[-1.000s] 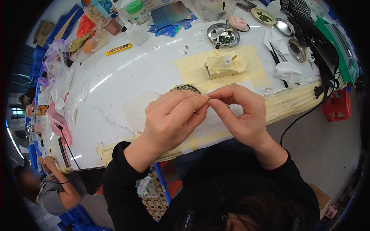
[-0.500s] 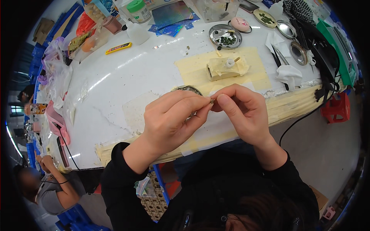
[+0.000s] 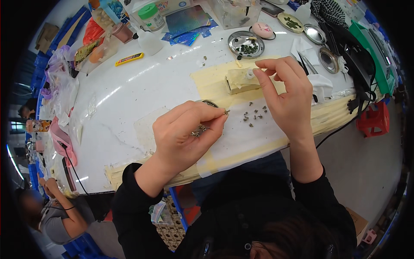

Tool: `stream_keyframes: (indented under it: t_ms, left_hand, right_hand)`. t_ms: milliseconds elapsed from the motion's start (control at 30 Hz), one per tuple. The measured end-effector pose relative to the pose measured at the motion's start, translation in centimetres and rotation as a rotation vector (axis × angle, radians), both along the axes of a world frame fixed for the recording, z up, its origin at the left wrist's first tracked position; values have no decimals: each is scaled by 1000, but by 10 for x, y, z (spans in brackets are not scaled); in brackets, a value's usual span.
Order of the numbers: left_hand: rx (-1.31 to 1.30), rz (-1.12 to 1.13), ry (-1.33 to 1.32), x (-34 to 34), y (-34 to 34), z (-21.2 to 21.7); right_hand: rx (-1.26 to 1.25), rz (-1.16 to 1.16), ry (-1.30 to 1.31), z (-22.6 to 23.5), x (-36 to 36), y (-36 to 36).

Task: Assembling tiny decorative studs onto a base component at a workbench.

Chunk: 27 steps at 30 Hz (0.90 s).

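My left hand (image 3: 185, 131) pinches a tiny metallic piece (image 3: 227, 112) between thumb and forefinger. Below that hand, partly covered by it, sits a round dish (image 3: 210, 103) of similar small pieces. Several loose metallic pieces (image 3: 254, 115) lie on the white sheet (image 3: 235, 140) to the right. My right hand (image 3: 289, 88) is at a small white pot (image 3: 249, 74) on a tape-covered block (image 3: 237, 82). Its thumb and forefinger close around the spot of the pot's thin stick, which they hide; the other fingers are loosely curled.
Behind the block stands a round metal dish (image 3: 246, 45) of dark green bits. Tweezers (image 3: 308, 62), metal tins (image 3: 328, 60) and a black bag (image 3: 360, 60) crowd the right. A yellow cutter (image 3: 129, 59) lies at the back left. A co-worker (image 3: 64, 211) sits at far left.
My right hand has left the left fingertips and moved up and right to the white pot. The left hand keeps its pinch, slightly lower left. Loose pieces on the sheet have come into sight.
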<state>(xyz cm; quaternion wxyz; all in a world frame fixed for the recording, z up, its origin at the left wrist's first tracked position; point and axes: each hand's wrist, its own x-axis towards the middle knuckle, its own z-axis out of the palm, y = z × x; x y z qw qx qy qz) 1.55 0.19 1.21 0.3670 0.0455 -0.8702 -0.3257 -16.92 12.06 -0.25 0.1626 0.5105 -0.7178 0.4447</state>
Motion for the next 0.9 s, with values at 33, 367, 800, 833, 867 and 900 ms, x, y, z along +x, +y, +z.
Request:
stream_keyframes:
  t_ms: [33, 367, 800, 833, 867, 900]
  left_hand:
    - [4, -3, -1, 0, 0, 0]
    - [114, 11, -44, 3, 2, -2]
    - [76, -18, -18, 2, 2, -2]
    - [82, -17, -21, 2, 2, -2]
    - [87, -17, -24, 2, 2, -2]
    - [92, -17, -26, 2, 2, -2]
  right_hand:
    - [3, 10, -4, -1, -1, 0]
    - [-273, 324, -233, 15, 23, 13]
    - [-287, 641, -893, 0, 51, 7]
    - [-284, 640, -891, 0, 51, 7]
    - [-281, 639, -889, 0, 50, 7]
    - [-279, 638, -886, -1, 50, 7]
